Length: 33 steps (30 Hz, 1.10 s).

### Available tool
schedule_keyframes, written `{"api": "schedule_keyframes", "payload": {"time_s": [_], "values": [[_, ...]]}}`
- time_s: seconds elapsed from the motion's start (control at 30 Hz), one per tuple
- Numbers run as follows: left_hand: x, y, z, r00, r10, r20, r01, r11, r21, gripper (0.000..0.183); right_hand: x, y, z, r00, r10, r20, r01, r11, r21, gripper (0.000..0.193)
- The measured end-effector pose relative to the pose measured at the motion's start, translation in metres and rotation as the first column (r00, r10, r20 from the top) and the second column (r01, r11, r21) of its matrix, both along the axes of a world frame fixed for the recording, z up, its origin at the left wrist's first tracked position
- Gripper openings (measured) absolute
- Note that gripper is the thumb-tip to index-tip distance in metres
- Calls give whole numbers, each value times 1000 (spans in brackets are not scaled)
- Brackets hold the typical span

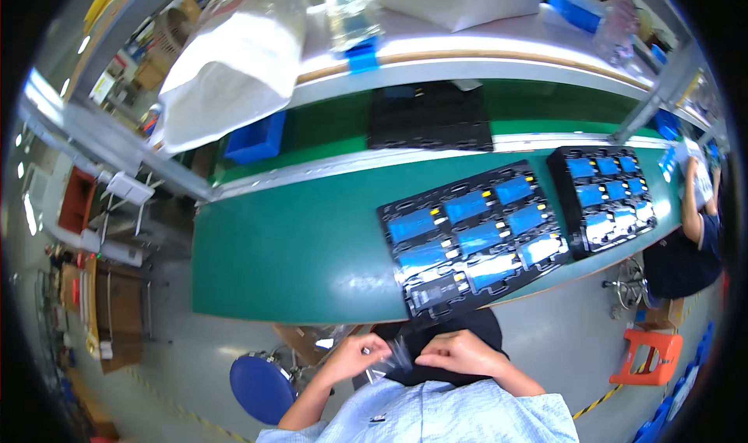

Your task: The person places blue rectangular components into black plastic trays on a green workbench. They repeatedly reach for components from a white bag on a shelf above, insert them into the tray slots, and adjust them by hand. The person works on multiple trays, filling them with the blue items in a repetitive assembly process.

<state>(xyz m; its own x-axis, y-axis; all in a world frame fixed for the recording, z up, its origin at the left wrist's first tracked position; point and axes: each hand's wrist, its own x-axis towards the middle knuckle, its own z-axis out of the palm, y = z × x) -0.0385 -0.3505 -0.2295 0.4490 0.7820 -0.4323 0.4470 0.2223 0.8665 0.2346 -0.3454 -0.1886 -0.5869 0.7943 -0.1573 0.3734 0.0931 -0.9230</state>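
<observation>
Over my lap, in front of the green workbench, my left hand pinches a clear plastic piece, thin and shiny like film or a small bag. My right hand is closed on its other side, fingertips pressed together and pointing toward it; what they hold, if anything, cannot be made out. Just beyond my hands lies a black tray with blue rectangular pieces with yellow tabs in its pockets. The near-left pocket shows a dark grey surface instead of blue.
A second black tray with blue pieces stands to the right. A dark flat panel and a blue bin sit under the shelf. A blue stool stands left, an orange stool right. Another person works at far right.
</observation>
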Motion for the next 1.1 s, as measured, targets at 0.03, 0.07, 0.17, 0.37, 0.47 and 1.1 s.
{"api": "schedule_keyframes", "payload": {"time_s": [0.03, 0.07, 0.17, 0.37, 0.47, 1.1], "values": [[-18, -5, -27, 998, 56, 6, -56, 998, -4, 18, 0, -2, -9, 1000, -18, 25, 17, 998, 60, 25], [-37, -6, -58, 995, 97, 9, -97, 995, -9, 22, 1, -4, -17, 998, -54, 45, 49, 992, 119, 26], [-100, -31, -161, 631, 751, -195, -755, 537, -375, 21, 8, -3, -21, 976, -145, 164, 133, 988, 83, 21], [-228, -49, -313, -251, 950, -188, -705, -312, -636, 26, 22, -4, -19, 938, -217, 271, 208, 976, 65, 18], [-239, -36, -335, -204, 958, -202, -790, -283, -544, 35, 32, -2, -20, 922, -243, 301, 228, 970, 82, 20], [55, 68, 75, 991, 135, 23, -114, 718, 687, 25, 79, 54, 19, 663, -731, 164, 514, 603, 610, 18]]}}
